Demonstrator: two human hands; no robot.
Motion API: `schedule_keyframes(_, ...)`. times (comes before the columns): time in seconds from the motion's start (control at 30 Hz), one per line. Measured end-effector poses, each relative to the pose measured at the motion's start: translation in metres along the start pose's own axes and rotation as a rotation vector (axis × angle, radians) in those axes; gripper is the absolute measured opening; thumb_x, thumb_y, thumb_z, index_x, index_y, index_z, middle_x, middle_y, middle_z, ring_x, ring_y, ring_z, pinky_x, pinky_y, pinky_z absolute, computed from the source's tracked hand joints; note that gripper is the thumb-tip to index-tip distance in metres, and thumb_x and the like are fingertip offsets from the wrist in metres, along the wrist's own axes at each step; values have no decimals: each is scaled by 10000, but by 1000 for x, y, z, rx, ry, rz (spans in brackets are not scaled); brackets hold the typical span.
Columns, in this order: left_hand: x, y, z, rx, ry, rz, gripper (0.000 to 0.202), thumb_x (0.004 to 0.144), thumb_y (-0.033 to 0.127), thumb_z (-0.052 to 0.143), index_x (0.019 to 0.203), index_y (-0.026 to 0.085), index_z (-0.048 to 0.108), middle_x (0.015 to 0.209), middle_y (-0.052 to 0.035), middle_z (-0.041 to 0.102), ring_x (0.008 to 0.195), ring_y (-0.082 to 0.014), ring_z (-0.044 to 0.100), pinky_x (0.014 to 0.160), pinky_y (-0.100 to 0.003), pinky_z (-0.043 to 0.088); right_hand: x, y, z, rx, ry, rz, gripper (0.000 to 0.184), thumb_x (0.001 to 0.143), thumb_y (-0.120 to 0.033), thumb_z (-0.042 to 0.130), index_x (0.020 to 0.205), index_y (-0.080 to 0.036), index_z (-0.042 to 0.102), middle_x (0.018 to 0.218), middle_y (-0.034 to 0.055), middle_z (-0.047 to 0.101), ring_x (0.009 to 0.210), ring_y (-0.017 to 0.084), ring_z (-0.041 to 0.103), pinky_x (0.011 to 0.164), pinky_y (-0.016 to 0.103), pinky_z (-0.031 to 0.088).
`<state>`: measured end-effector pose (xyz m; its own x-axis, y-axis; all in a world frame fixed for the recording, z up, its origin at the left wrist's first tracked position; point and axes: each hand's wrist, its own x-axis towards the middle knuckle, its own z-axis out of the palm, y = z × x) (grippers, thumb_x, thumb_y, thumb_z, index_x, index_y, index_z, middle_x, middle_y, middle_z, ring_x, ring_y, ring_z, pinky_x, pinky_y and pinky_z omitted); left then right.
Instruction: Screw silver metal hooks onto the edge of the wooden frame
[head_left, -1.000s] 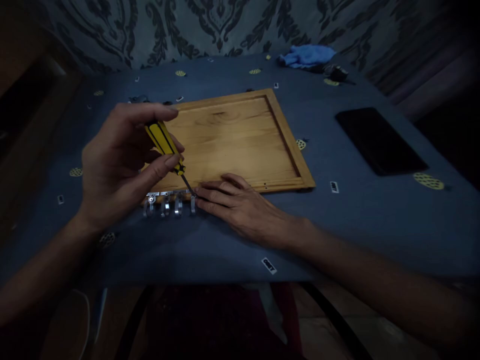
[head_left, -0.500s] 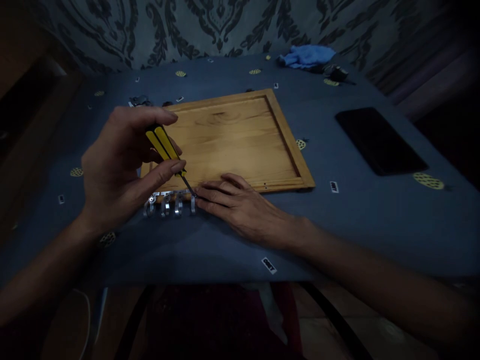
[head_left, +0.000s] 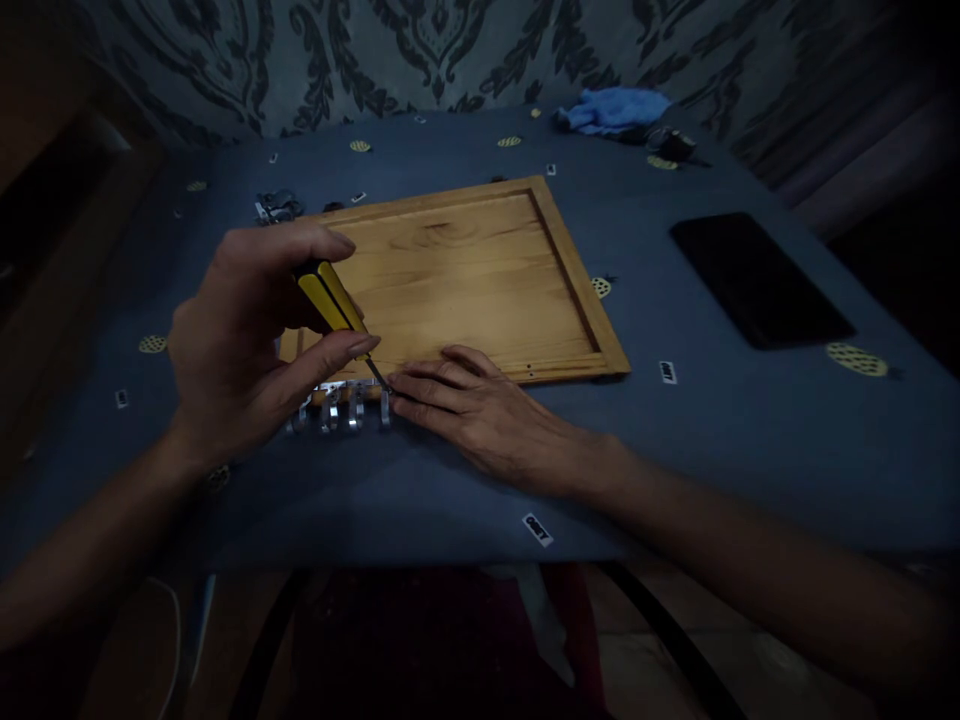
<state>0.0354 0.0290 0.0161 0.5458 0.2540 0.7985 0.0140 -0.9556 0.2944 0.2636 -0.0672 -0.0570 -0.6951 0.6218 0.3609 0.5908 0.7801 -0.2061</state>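
Note:
My left hand (head_left: pixel 251 330) is closed on the yellow-and-black handle of a screwdriver (head_left: pixel 330 297). The shaft slants down to the right, its tip beside the fingertips of my right hand. Several silver metal hooks (head_left: pixel 354 408) are lined up along the near edge of a framed wooden board (head_left: pixel 465 270), and the tip meets the rightmost one. My right hand (head_left: pixel 480 420) lies over that same edge, fingers stretched toward the rightmost hook. Whether its fingertips pinch a small part there is hidden. Part of the board's left side is behind my left hand.
Behind the board sits a small heap of metal pieces (head_left: pixel 277 206). A black phone (head_left: pixel 759 280) lies to the right on the blue patterned tablecloth (head_left: pixel 750 450). At the back right are a blue cloth (head_left: pixel 615 110) and a dark object (head_left: pixel 673 145).
My left hand and the screwdriver handle have shifted slightly down and right, and the handle has turned a little. The tip stays at the rightmost hook; my right hand has hardly moved.

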Motion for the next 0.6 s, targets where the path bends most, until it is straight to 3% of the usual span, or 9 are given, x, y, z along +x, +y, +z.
schedule_keyframes(0.17, -5, -11, -5, -33, -51, -54, 837, 666, 258, 937, 1409, 369, 568, 1258, 17, 660, 923, -143, 724, 684, -218, 680, 0, -1, -1, -9, -7, 4, 417, 1023, -119, 467, 1429, -145, 559, 1489, 119, 597, 1411, 262, 502, 1146, 508, 375)
schedule_keyframes(0.3, -5, -12, -5, -67, -50, -15, 849, 652, 289, 948, 1410, 359, 571, 1223, 11, 648, 818, -114, 718, 622, -217, 678, 0, 0, -1, -27, 7, -6, 405, 1028, -123, 457, 1417, -144, 566, 1477, 108, 610, 1403, 264, 510, 1140, 488, 375)
schedule_keyframes(0.37, -3, -8, -4, -88, -72, -56, 849, 639, 243, 954, 1392, 385, 589, 1214, 14, 656, 843, -127, 720, 618, -207, 674, 0, 0, 0, -32, 18, -10, 397, 1034, -129, 454, 1415, -143, 566, 1473, 103, 615, 1401, 261, 513, 1142, 480, 368)
schedule_keyframes(0.4, -2, -6, -4, -67, -5, -127, 807, 646, 209, 946, 1363, 377, 617, 1210, 15, 655, 878, -135, 715, 617, -198, 665, 0, 1, 1, -31, 17, -10, 396, 1035, -131, 455, 1415, -145, 565, 1473, 102, 615, 1400, 258, 513, 1142, 478, 367)
schedule_keyframes(0.43, -1, -5, -4, -57, -16, -154, 821, 658, 197, 938, 1383, 381, 599, 1227, 16, 650, 901, -138, 713, 634, -199, 669, 0, 1, 1, -29, 14, -8, 396, 1034, -132, 459, 1415, -146, 564, 1474, 103, 614, 1400, 256, 513, 1140, 480, 368)
schedule_keyframes(0.5, -1, -2, -4, -99, -78, -62, 866, 618, 247, 964, 1393, 371, 597, 1225, 8, 656, 848, -132, 712, 623, -197, 676, 0, 1, 2, -23, 9, -7, 404, 1026, -127, 469, 1419, -151, 561, 1475, 107, 612, 1402, 256, 511, 1138, 487, 370)
schedule_keyframes(0.6, -4, -3, -3, -83, -11, -155, 830, 620, 248, 960, 1363, 387, 618, 1214, 0, 662, 879, -159, 721, 657, -232, 689, 0, 0, 1, -17, 10, -5, 417, 1016, -113, 475, 1424, -155, 557, 1476, 112, 610, 1408, 252, 507, 1142, 492, 366)
